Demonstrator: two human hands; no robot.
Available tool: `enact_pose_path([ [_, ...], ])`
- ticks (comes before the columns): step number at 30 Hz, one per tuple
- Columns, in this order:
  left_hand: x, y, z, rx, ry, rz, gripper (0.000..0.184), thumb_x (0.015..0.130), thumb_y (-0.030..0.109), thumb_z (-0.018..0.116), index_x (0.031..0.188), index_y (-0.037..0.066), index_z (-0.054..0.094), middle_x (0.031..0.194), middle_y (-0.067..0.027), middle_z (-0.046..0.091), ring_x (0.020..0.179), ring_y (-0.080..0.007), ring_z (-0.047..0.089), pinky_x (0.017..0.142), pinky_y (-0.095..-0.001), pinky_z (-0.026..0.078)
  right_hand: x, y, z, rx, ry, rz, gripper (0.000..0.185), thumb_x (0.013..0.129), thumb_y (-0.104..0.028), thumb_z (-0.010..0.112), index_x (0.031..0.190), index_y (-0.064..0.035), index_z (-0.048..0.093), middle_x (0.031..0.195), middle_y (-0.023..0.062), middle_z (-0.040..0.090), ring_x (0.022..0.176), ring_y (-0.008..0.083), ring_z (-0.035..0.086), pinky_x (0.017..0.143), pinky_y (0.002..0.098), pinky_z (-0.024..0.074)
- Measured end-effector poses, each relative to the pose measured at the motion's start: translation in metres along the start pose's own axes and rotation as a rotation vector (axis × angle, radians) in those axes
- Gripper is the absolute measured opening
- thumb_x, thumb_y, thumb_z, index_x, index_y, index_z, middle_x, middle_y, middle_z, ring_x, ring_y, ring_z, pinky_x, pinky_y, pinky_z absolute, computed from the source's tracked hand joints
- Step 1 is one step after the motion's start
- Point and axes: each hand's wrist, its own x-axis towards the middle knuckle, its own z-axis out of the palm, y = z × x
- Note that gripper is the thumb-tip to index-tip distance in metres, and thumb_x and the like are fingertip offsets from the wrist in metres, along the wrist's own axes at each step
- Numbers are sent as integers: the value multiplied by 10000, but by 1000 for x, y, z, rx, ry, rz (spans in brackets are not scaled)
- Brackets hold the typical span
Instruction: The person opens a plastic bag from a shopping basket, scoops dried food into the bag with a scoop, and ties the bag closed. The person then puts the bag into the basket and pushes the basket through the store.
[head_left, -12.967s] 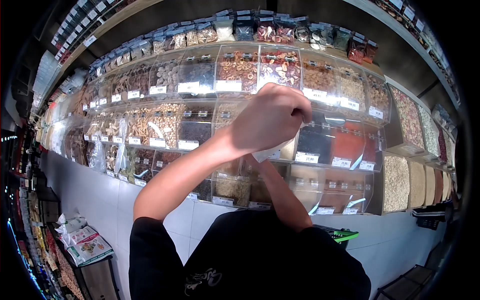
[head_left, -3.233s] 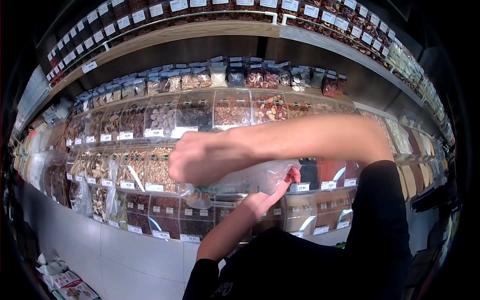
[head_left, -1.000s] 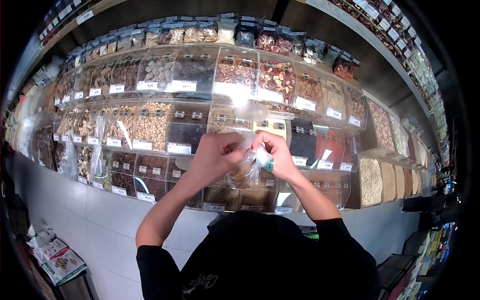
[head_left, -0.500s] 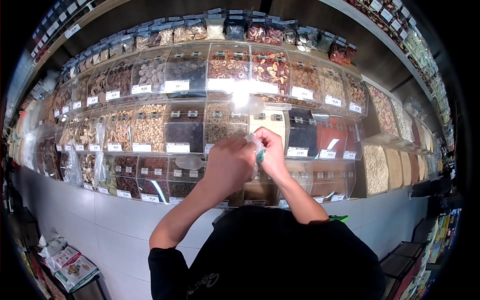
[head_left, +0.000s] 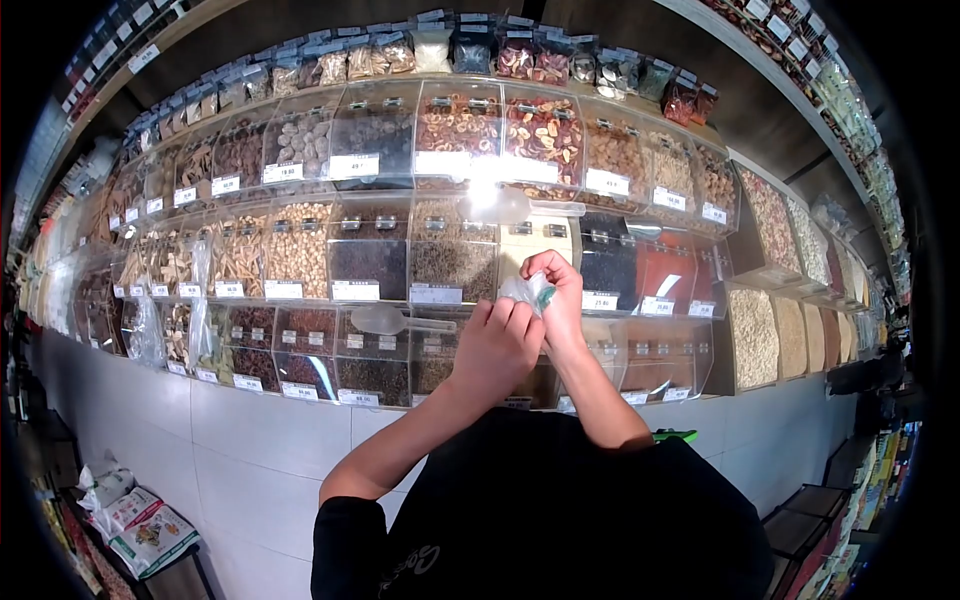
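My left hand (head_left: 500, 345) is closed on the lower part of a thin clear plastic bag (head_left: 527, 291), close in front of the bins. Just above and to the right, my right hand (head_left: 556, 285) pinches the bag's top, where a green mark shows. What the bag holds is hidden behind my hands. Behind them is a bin of pale yellow grain (head_left: 520, 240), with a clear scoop (head_left: 510, 205) lying on the ledge above it. Another clear scoop (head_left: 380, 320) rests on the lower row of bins, left of my left hand.
Tiers of clear lidded bins (head_left: 370, 250) with price labels span the view. Small packed bags (head_left: 432, 52) line the shelf above. Open grain bins (head_left: 755, 335) stand at the right. White printed sacks (head_left: 150, 530) lie at the lower left, and a green-edged basket (head_left: 675, 436) shows behind my body.
My left hand has moved down and right, below my right hand, uncovering the second scoop's handle. Earlier, the bag was stretched between my hands; now it is bunched up.
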Motion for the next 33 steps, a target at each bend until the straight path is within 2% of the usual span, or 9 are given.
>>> enact_pose_path([
  [5, 11, -20, 4, -582, 80, -448, 74, 732, 61, 679, 793, 64, 639, 812, -93, 588, 747, -309, 594, 634, -402, 474, -3, -3, 3, 24, 10, 7, 130, 856, 83, 536, 799, -33, 546, 866, 43, 620, 690, 65, 536, 617, 198, 437],
  [9, 24, -32, -8, -749, -26, -560, 98, 788, 93, 678, 874, 50, 657, 820, -103, 597, 730, -313, 609, 617, -382, 480, -15, -8, 10, 3, -85, 94, 112, 898, 39, 530, 824, -25, 585, 796, 34, 635, 692, 69, 567, 608, 204, 452],
  [12, 24, -19, -17, -468, 393, -432, 186, 767, 106, 695, 931, 41, 635, 809, -103, 578, 709, -296, 596, 587, -381, 467, -9, 8, -4, 75, 37, 59, 132, 900, 41, 522, 813, -25, 595, 753, 24, 629, 669, 68, 562, 595, 207, 452],
  [16, 5, 6, 8, -405, 171, -397, 300, 728, 155, 719, 984, 40, 612, 907, -93, 548, 856, -293, 564, 681, -411, 441, -3, -6, -6, 116, 187, 99, 144, 901, 32, 502, 836, -18, 621, 761, 13, 611, 665, 58, 533, 593, 203, 429],
  [19, 4, 11, 36, -326, 18, -491, 336, 685, 189, 725, 974, 57, 618, 1030, -83, 515, 1018, -306, 497, 812, -456, 366, -2, 3, -12, 103, 130, 117, 139, 923, -16, 515, 953, -8, 651, 789, 10, 612, 678, 63, 540, 594, 213, 444],
  [22, 9, -2, 51, -277, 39, -486, 324, 662, 168, 718, 956, 60, 634, 998, -78, 532, 991, -298, 504, 800, -456, 364, -5, 7, -6, 117, 122, 152, 148, 928, -21, 515, 988, 2, 649, 838, 29, 628, 730, 75, 568, 651, 218, 468],
  [26, 19, -21, 44, -689, 23, -717, 128, 635, 95, 685, 749, 41, 661, 847, -90, 565, 920, -288, 521, 779, -429, 377, -9, 6, -9, 76, 126, 84, 199, 883, 60, 488, 999, 9, 642, 922, 69, 649, 839, 114, 606, 766, 227, 478],
  [27, 22, -22, 44, -708, 100, -694, 81, 636, 59, 672, 706, 24, 650, 799, -95, 554, 834, -281, 525, 735, -394, 400, -9, 6, -9, 100, 128, 84, 218, 869, 77, 482, 1013, 7, 630, 921, 71, 650, 843, 122, 610, 769, 232, 479],
  [33, 14, -22, 48, -865, 5, -889, 168, 626, 9, 694, 792, 2, 669, 807, -94, 555, 792, -262, 549, 691, -334, 443, -6, -5, -7, 348, 143, 68, 274, 830, 105, 483, 1064, -26, 537, 864, 69, 635, 792, 142, 612, 716, 245, 484],
])
